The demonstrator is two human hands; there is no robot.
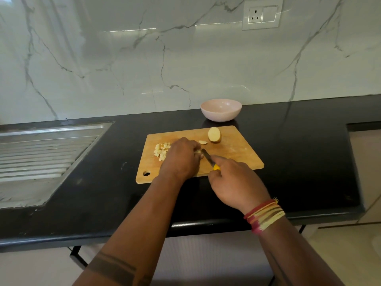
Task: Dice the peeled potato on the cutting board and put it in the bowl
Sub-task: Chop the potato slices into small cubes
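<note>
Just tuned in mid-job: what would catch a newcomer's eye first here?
Two hands meet mid-board: the left hand pins a piece while the right hand works a yellow-handled knife. Left of them lies a pile of dice; at the board's far edge sits an uncut potato half. Beyond it, the pink bowl looks empty.

The left hand (181, 156) hides the potato piece under the knife (207, 156).
</note>
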